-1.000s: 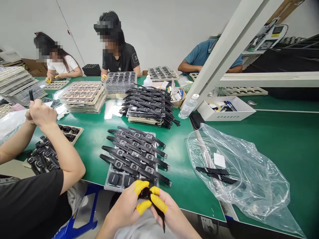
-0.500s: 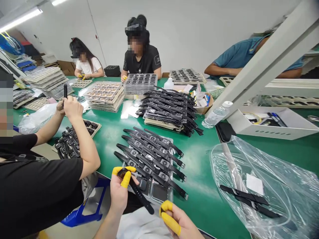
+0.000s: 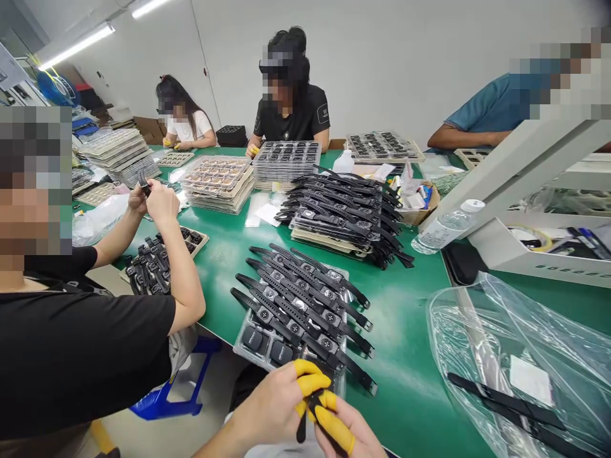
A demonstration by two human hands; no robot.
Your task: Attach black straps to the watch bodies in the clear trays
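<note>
Centrally, at the lower edge of the head view, we see our left hand and right hand meeting over a black watch, located just off the near edge of the green table. We observe the yellow-covered fingertips of both hands pinching it; a strap end hangs below the left fingers, and the coverings hide how its parts meet. Directly beyond, we note a clear tray bearing rows of watches, with black square cases in its near compartments; our hands cover part of its near edge. Farther back, we find a taller stack of trays with straps overhanging. To the right, we mark a clear plastic bag around two black straps; whether these lie in or under the film, we cannot tell. Behind it stand a water bottle and a white box, while a slanting post blocks part of a co-worker in blue. At left, the forearm of a co-worker in black crosses before a tray of dark pieces, above a blue stool.
</note>
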